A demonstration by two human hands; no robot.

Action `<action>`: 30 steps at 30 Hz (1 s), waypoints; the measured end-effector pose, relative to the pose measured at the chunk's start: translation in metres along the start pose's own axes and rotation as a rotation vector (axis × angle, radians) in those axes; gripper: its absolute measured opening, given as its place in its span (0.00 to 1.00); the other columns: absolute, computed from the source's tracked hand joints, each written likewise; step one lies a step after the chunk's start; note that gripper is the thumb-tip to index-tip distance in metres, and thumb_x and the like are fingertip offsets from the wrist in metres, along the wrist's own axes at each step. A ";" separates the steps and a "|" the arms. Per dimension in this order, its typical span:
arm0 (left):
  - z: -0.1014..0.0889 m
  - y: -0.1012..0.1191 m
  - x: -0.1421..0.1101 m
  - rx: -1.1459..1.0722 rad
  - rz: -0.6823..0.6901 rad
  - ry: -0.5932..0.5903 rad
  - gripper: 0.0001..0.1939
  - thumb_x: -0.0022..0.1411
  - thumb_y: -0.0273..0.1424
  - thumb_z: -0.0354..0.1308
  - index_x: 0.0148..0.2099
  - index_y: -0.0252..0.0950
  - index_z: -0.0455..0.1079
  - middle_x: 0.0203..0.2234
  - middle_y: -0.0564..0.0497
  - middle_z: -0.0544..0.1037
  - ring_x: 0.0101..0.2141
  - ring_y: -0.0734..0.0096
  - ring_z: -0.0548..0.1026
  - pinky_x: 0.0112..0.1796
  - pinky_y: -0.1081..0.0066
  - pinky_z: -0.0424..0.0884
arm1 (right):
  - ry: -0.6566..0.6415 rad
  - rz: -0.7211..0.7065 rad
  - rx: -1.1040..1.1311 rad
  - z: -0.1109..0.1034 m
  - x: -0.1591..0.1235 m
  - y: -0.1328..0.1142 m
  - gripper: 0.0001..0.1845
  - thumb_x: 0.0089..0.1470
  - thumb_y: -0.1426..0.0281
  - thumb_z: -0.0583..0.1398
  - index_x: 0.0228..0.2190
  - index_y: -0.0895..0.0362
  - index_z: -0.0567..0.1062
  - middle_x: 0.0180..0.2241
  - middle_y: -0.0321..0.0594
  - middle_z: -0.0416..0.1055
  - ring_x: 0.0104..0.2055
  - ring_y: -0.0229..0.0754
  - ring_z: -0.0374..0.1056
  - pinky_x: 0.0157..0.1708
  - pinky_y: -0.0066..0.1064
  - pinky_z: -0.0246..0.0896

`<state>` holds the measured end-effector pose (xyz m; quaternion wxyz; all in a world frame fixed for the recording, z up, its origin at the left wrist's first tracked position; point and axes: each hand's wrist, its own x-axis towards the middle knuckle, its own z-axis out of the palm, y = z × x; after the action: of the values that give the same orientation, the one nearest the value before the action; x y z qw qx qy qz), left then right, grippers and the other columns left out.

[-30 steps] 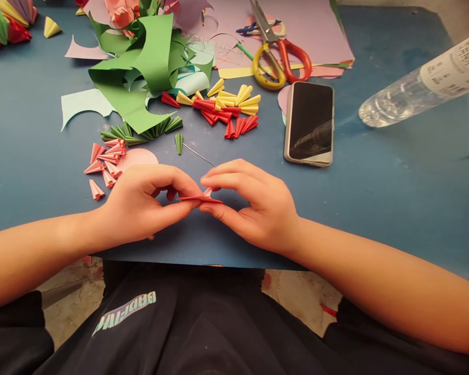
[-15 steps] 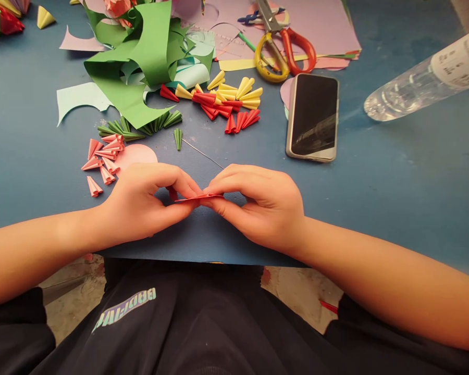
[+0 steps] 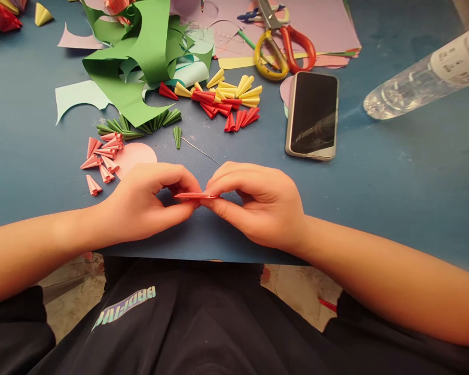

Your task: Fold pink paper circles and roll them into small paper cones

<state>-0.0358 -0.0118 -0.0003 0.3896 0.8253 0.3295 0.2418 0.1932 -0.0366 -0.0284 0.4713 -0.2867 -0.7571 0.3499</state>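
Note:
Between both hands, close to the table's front edge, is a folded piece of pinkish-red paper (image 3: 193,196), seen nearly edge-on. My left hand (image 3: 152,192) pinches its left part with thumb and fingers. My right hand (image 3: 260,200) pinches the right part, its fingertips meeting the left ones. Behind my left hand lie a round pink paper disc (image 3: 136,157) and several rolled pink paper cones (image 3: 108,151). A single green paper cone (image 3: 177,137) stands apart, beside a thin metal needle (image 3: 199,150) whose near end is hidden by my right hand.
Red and yellow paper cones (image 3: 229,101) lie mid-table, with green scraps (image 3: 152,47) behind them. Scissors (image 3: 271,52) rest on stacked coloured paper (image 3: 328,26). A phone (image 3: 313,117) and a lying clear bottle (image 3: 410,86) are on the right.
The paper between my fingers has tilted slightly and shows a more closed, thicker edge. Both hands stay in nearly the same place, still pinching it.

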 end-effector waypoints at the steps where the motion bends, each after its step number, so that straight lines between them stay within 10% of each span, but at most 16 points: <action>1: 0.000 0.000 0.001 0.011 0.012 -0.016 0.03 0.63 0.24 0.63 0.38 0.36 0.77 0.30 0.52 0.84 0.30 0.73 0.79 0.32 0.74 0.73 | 0.005 -0.005 0.000 0.000 0.000 0.000 0.06 0.61 0.78 0.65 0.35 0.56 0.79 0.32 0.41 0.79 0.35 0.39 0.74 0.38 0.33 0.73; 14: -0.002 0.004 0.003 0.008 0.114 -0.208 0.08 0.64 0.21 0.58 0.34 0.37 0.73 0.26 0.52 0.76 0.27 0.73 0.72 0.30 0.71 0.68 | -0.216 -0.063 -0.130 -0.007 -0.002 -0.006 0.08 0.64 0.77 0.63 0.31 0.56 0.77 0.30 0.41 0.77 0.31 0.37 0.71 0.33 0.29 0.70; 30: -0.006 0.005 0.005 0.035 -0.075 -0.204 0.09 0.68 0.32 0.59 0.34 0.36 0.75 0.25 0.53 0.78 0.25 0.74 0.72 0.26 0.74 0.65 | -0.236 0.435 0.111 -0.013 0.006 -0.009 0.08 0.58 0.70 0.67 0.28 0.58 0.79 0.29 0.40 0.78 0.29 0.37 0.70 0.27 0.28 0.66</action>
<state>-0.0342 -0.0075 0.0077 0.4155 0.8395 0.3228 0.1359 0.2019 -0.0336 -0.0136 0.3083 -0.3737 -0.7072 0.5149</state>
